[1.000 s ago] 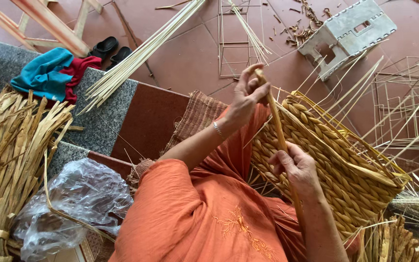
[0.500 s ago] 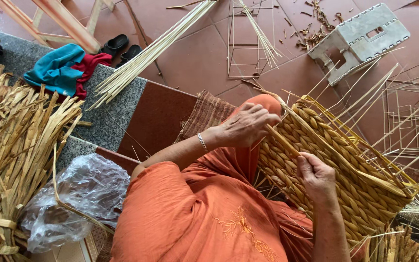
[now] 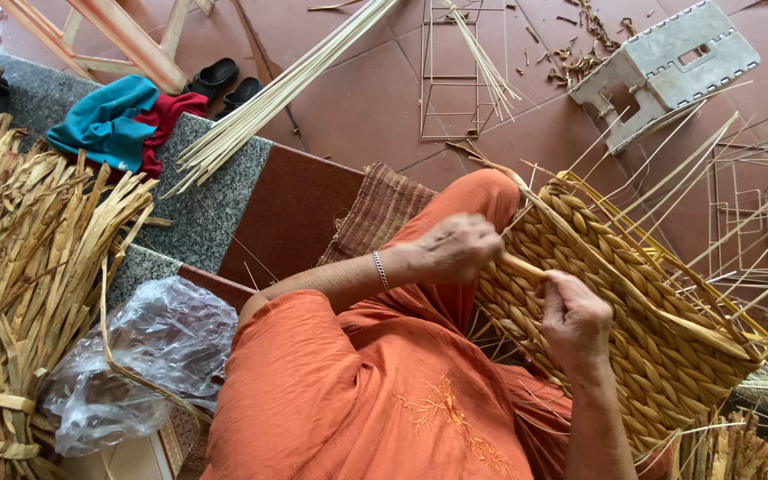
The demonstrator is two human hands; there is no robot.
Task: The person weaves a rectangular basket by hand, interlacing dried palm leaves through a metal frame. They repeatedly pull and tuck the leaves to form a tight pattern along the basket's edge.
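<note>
The left hand (image 3: 457,247) is curled shut around a flat straw strand (image 3: 523,265). The right hand (image 3: 572,320) is closed on the same strand, just beside the left one. Both hands touch the side of a big woven basket (image 3: 633,320), which lies tilted across the person's lap. Thin sticks poke out of the basket's open end.

The lap is covered in orange cloth (image 3: 375,391). Under the person is a brown woven mat (image 3: 375,213) on a low stone ledge (image 3: 206,213). On the ledge lie a blue and red cloth (image 3: 113,129), a heap of dried straw (image 3: 28,267) and a crumpled clear plastic bag (image 3: 144,356); I cannot tell what is in it.

The floor (image 3: 357,98) has red tiles. On it lie a bundle of pale sticks (image 3: 286,84), wire frames (image 3: 455,71), a grey plastic stool (image 3: 664,67) on its side and black sandals (image 3: 224,82).
</note>
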